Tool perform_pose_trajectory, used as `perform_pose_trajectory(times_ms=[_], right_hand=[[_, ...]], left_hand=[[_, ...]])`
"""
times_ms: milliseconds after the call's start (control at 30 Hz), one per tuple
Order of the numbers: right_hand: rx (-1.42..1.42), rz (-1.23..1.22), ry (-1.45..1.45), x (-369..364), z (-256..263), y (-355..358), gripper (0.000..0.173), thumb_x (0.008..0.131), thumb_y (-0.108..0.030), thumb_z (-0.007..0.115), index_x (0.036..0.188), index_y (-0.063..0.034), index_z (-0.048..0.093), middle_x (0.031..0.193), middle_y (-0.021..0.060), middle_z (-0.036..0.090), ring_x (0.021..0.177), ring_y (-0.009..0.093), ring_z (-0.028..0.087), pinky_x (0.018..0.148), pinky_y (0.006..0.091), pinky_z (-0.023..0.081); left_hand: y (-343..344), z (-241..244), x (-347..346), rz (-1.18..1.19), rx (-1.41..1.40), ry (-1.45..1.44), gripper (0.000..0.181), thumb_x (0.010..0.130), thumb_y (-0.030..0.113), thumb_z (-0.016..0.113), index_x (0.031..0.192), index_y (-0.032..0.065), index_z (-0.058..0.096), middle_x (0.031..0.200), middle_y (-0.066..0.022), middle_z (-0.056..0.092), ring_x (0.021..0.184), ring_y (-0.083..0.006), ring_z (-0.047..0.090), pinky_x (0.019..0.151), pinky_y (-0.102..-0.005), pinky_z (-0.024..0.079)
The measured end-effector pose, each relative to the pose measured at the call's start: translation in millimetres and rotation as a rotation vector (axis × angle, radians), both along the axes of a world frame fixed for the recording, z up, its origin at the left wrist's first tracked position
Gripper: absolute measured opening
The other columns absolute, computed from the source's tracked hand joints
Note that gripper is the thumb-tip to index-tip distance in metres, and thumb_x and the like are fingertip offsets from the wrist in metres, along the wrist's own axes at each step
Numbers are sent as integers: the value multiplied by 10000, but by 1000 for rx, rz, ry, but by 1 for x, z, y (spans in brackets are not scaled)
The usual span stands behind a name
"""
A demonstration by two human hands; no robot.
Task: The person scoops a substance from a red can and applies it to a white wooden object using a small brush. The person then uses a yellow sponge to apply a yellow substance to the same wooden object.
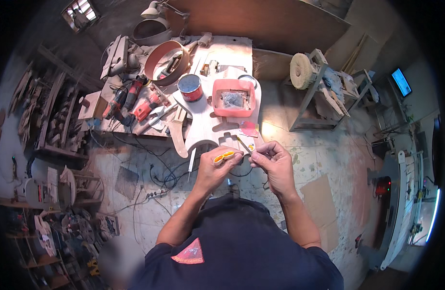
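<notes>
My left hand point(219, 165) is closed around a small item with two yellow-rimmed orange oval ends point(223, 157); I cannot tell exactly what it is. In my right hand point(275, 163), thumb and fingers pinch a thin flat stick point(245, 145) with a yellowish tip. Both hands are close together over the near edge of a pale wooden electric guitar body point(204, 125) with routed cavities. On that body rest a pink plastic tub point(232, 113) holding a clear plastic bag point(232, 99), an open red can point(190, 88), and a red piece of card or paper point(249, 129).
The workbench point(233, 47) carries red power tools point(144, 108), a round wooden drum shell point(184, 61) and a curved wooden piece point(178, 139). Cables point(168, 177) trail over the floor. A wooden stand with a buffing wheel point(301, 71) is at right. Cardboard point(320, 206) lies on the floor.
</notes>
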State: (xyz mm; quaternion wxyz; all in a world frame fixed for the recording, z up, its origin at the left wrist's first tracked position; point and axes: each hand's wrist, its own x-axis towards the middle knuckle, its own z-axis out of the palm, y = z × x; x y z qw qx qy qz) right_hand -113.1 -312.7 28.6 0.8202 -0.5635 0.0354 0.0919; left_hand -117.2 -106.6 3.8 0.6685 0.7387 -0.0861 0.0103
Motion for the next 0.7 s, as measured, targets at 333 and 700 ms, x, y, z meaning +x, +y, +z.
perform_pose_trajectory(times_ms=[333, 700], right_hand=[[-661, -309, -221, 9, 8, 39, 170, 969, -92, 783, 1083, 31, 754, 905, 73, 767, 847, 106, 714, 746, 283, 571], [-1080, -20, -116, 85, -20, -5, 479, 814, -219, 869, 1210, 18, 740, 1019, 121, 758, 919, 202, 710, 860, 350, 568]], left_hand=[[55, -2, 24, -70, -121, 130, 178, 1030, 160, 732, 1044, -6, 796, 854, 12, 734, 760, -39, 601, 681, -229, 482], [94, -28, 106, -391, 115, 14, 166, 1021, 116, 667, 1062, -10, 768, 940, -44, 773, 891, -98, 715, 815, -276, 577]])
